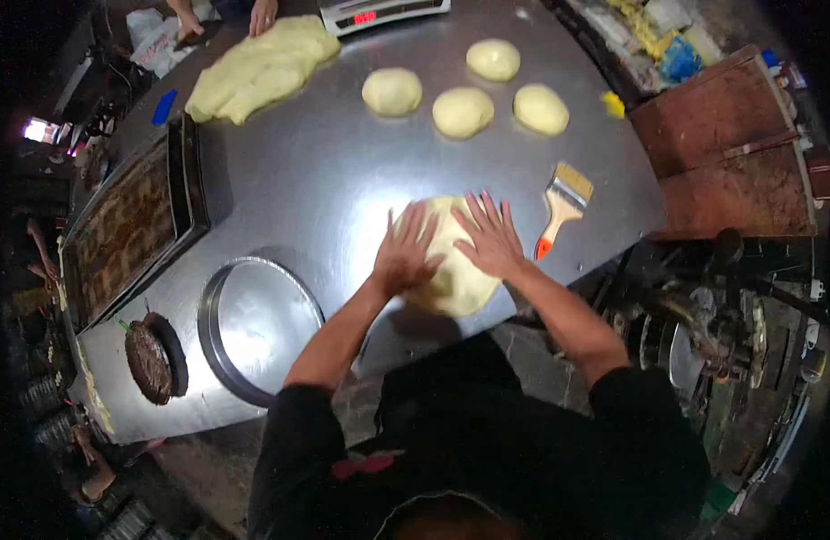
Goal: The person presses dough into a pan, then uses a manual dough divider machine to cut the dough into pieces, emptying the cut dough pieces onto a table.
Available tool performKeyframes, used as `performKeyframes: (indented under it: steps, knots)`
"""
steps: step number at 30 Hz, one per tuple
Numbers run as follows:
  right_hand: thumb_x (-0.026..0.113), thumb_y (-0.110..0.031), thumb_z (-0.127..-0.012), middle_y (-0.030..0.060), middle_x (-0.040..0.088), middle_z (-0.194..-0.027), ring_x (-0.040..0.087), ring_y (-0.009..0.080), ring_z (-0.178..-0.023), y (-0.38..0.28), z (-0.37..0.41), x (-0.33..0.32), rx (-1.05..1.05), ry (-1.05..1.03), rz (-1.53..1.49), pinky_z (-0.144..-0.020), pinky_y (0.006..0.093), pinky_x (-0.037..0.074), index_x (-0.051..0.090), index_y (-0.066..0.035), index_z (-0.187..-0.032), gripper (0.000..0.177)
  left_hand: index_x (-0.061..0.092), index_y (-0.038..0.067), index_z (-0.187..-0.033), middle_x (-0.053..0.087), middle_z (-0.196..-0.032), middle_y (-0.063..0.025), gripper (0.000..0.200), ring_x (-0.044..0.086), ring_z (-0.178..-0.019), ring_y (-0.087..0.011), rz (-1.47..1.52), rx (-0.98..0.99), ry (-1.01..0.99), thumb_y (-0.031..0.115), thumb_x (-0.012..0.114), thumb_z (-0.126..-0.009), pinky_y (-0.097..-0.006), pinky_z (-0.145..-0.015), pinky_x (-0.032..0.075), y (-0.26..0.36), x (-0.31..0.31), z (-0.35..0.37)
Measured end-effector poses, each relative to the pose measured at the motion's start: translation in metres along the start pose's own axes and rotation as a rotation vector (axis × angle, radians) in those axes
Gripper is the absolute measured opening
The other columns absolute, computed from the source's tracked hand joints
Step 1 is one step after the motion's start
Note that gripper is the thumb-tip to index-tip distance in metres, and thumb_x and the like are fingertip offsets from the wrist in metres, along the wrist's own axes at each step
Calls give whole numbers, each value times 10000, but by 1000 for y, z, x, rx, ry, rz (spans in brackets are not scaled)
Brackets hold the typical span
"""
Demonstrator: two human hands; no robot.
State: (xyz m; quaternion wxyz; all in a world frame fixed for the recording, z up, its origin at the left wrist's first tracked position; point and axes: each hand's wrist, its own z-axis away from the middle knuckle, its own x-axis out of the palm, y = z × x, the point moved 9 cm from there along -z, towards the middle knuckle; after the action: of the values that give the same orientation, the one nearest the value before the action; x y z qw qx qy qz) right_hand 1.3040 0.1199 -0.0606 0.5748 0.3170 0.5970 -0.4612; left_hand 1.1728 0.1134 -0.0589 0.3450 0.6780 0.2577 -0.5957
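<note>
A flattened round of pale yellow dough (460,286) lies on the steel table near its front edge. My left hand (406,247) presses flat on the dough's left side, fingers spread. On its upper right side rests my right hand (490,238), also flat with fingers apart. To the right lies a flat brush (566,198) with pale bristles and an orange-tipped handle. Beyond my hands sit several dough balls, among them a dough ball (463,112) in the middle and a dough ball (392,92) to the left.
A round metal ring or pan (219,355) stands at left, beside a dark brown oval object (148,360). Dark trays (192,180) line the left edge. At the back are a large dough slab (262,67), another person's hand (264,15) and a digital scale (388,14).
</note>
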Motion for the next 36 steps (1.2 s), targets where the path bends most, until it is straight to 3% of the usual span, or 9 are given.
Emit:
performKeyframes:
  steps: [4,16,17,20,24,25,28,32,36]
  knots:
    - [434,-511,-936,118,121,-1574,66,368,-1445,7,14,0,2,2,35,-1101,649,65,282,-318,-1480,597,242,158,-1498,132,-1552,-216,773,107,-1447,-353,-110,-72,-19,617,397,-896,-646,-1105,41,-17,1,28]
    - [364,-402,-989,164,161,-1555,116,374,-1437,-39,84,-19,229,-103,-16,-1106,640,97,283,-236,-1484,528,376,125,-1436,273,-1491,-256,592,265,-1400,-363,-124,239,-60,482,386,-965,-591,-1121,166,56,-36,98]
    - [365,-407,-990,157,181,-1551,122,362,-1438,-70,95,-12,47,-210,464,-1105,636,116,289,-223,-1480,529,359,117,-1444,240,-1503,-259,609,214,-1415,-373,31,293,59,488,393,-963,-594,-1129,125,67,-28,103]
    - [494,-360,-942,144,245,-1528,167,351,-1428,-86,135,12,2,17,-69,-1077,631,217,427,-165,-1390,493,348,218,-1452,120,-1551,-208,597,72,-1450,-333,237,152,-131,481,483,-934,-583,-1144,68,95,13,127]
    - [562,-302,-907,170,357,-1465,320,357,-1362,-57,102,-21,-63,-110,-172,-1068,533,310,478,-134,-1347,479,578,152,-1278,526,-1321,-207,522,468,-1267,-340,721,214,-309,463,597,-860,-462,-1064,354,50,-3,92]
    - [582,-271,-887,183,453,-1370,424,360,-1269,-26,83,-31,99,-58,-403,-1018,483,371,522,-104,-1291,442,624,120,-1205,596,-1222,-196,418,552,-1155,-361,680,-199,-404,369,596,-871,-420,-989,427,23,-12,59]
    - [617,-197,-833,194,657,-1036,628,373,-953,38,41,-61,388,380,-366,-833,382,501,633,-16,-1078,304,586,61,-1215,631,-1062,-207,411,579,-1033,-387,532,-310,346,250,602,-849,-440,-892,468,-37,-59,-13]
    - [642,-185,-811,145,658,-946,640,298,-890,66,14,-12,500,-260,-480,-809,375,504,629,-5,-1026,281,554,-6,-976,592,-1036,-222,273,588,-881,-402,505,-262,-185,201,593,-803,-452,-808,481,-26,-16,-53]
    - [676,-194,-828,70,604,-958,587,165,-892,18,42,-32,388,-109,-1378,-844,315,476,579,-13,-1065,314,559,20,-926,630,-879,-73,304,599,-875,-245,1237,-324,186,301,616,-826,-401,-814,487,-52,-52,-15]
